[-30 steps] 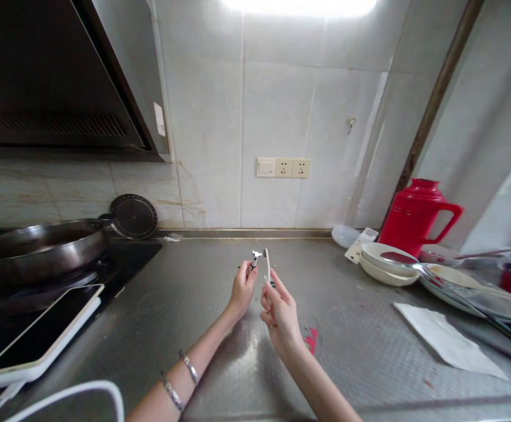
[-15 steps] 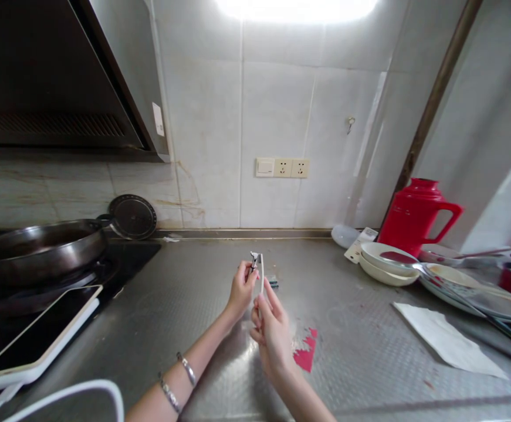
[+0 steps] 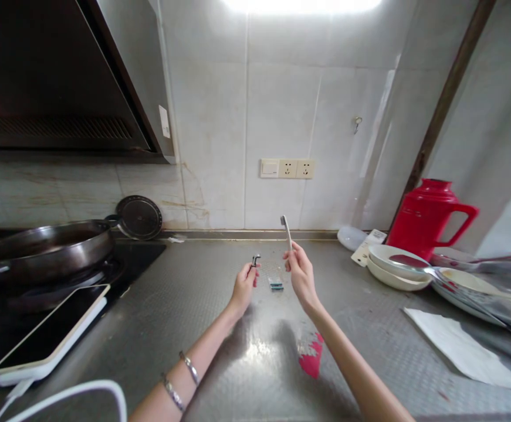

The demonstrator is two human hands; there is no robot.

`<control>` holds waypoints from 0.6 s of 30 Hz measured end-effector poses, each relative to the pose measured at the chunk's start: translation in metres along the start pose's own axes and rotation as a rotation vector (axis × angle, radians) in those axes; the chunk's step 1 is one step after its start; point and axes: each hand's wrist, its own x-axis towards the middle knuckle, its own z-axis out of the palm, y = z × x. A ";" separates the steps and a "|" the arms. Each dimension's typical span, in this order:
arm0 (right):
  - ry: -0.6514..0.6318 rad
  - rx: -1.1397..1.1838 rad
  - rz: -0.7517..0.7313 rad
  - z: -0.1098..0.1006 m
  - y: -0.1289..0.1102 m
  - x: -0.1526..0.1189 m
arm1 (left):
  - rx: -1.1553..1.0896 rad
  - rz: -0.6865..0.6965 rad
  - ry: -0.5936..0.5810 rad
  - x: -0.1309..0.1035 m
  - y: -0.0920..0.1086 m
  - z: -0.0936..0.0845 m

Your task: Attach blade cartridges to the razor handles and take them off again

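My right hand (image 3: 301, 274) is raised on the right, its fingers closed around the handle of a white toothbrush (image 3: 288, 234). The brush stands nearly upright, dark bristles facing left. Lower and to the left, my left hand (image 3: 243, 288) pinches a small black-and-silver metal piece (image 3: 255, 261) with a bent top; its exact kind is too small to make out. Between the hands, a small clear packet (image 3: 276, 285) with blue-green strips lies on the steel counter (image 3: 211, 269). The hands are apart, and the brush does not touch the metal piece.
A phone (image 3: 53, 328) with a white cable rests at left by the stove, where a pan (image 3: 53, 252) stands. At right are stacked bowls (image 3: 396, 269), a red thermos (image 3: 431, 217) and a white paper towel (image 3: 462, 346). A pink patch (image 3: 311, 358) marks the counter.
My right hand has moved up and right with the toothbrush, away from the metal piece. My left hand still holds that piece in nearly the same place. The packet is now in fuller view.
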 end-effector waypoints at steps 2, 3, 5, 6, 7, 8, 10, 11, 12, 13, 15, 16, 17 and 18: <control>-0.014 -0.141 -0.069 -0.008 0.013 0.023 | -0.013 -0.029 -0.022 0.001 0.001 -0.002; -0.031 -0.197 -0.075 -0.012 0.020 0.031 | -0.016 -0.042 -0.031 0.001 0.000 -0.003; -0.080 -0.274 -0.060 -0.019 0.037 0.040 | -0.032 -0.069 -0.049 0.002 -0.001 -0.005; -0.096 -0.302 -0.038 -0.022 0.045 0.041 | -0.050 -0.086 -0.060 0.002 -0.002 -0.006; -0.100 -0.330 -0.007 -0.025 0.053 0.041 | -0.073 -0.107 -0.074 0.002 -0.003 -0.007; -0.094 -0.361 0.027 -0.027 0.060 0.040 | -0.096 -0.133 -0.091 0.003 -0.004 -0.008; -0.071 -0.438 0.085 -0.031 0.071 0.036 | -0.129 -0.186 -0.121 0.002 -0.007 -0.008; -0.063 -0.482 0.101 -0.032 0.074 0.034 | -0.139 -0.209 -0.131 0.002 -0.008 -0.008; -0.059 -0.523 0.107 -0.033 0.076 0.032 | -0.145 -0.227 -0.136 0.001 -0.009 -0.007; -0.059 -0.560 0.106 -0.033 0.076 0.031 | -0.150 -0.242 -0.140 0.000 -0.009 -0.006; -0.057 -0.611 0.089 -0.031 0.076 0.029 | -0.156 -0.258 -0.153 -0.001 -0.010 -0.004; -0.054 -0.629 0.077 -0.030 0.075 0.028 | -0.154 -0.259 -0.161 -0.002 -0.011 -0.003; -0.052 -0.645 0.061 -0.029 0.075 0.028 | -0.149 -0.257 -0.169 -0.003 -0.011 -0.002; -0.050 -0.660 0.042 -0.027 0.075 0.027 | -0.143 -0.251 -0.171 -0.004 -0.011 -0.001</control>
